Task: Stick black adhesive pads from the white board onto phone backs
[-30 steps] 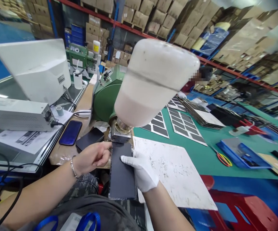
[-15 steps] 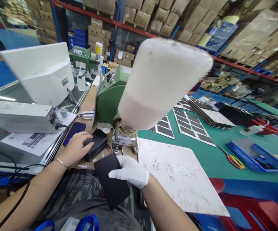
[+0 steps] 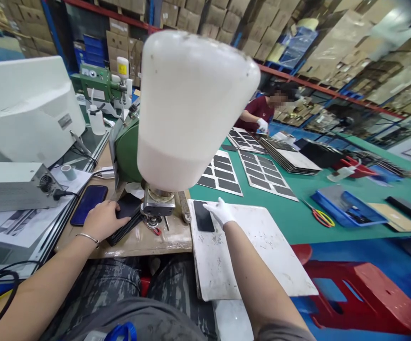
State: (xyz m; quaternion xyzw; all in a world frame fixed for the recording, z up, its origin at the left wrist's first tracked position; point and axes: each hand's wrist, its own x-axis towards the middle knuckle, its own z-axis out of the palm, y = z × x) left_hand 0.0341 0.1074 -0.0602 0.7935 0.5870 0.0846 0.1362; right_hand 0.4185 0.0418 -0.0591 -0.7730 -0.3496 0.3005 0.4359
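Observation:
My bare left hand (image 3: 103, 220), a bangle on its wrist, rests on a stack of thin black rectangular pieces (image 3: 130, 208) with its thumb apart from its fingers. My white-gloved right hand (image 3: 222, 212) is at the white board (image 3: 255, 246), its fingers spread. One fingertip is at the edge of a black rectangular piece (image 3: 203, 219) lying flat near the board's left corner. Between my hands stands a green machine (image 3: 127, 149) with a metal head (image 3: 159, 203) and a big translucent bottle (image 3: 191, 109) half hiding it.
A phone (image 3: 89, 204) lies left of the stack. Boards with black pieces (image 3: 265, 175), scissors (image 3: 322, 218) and a blue tray (image 3: 347, 208) are on the green table (image 3: 283, 220). Across it, a person (image 3: 262, 109) wears a white glove. A red stool (image 3: 365, 293) stands at right.
My right hand has moved right, from above my lap to the white board. The black piece it held now lies on that board. My left hand stays at the stack; the view has turned right.

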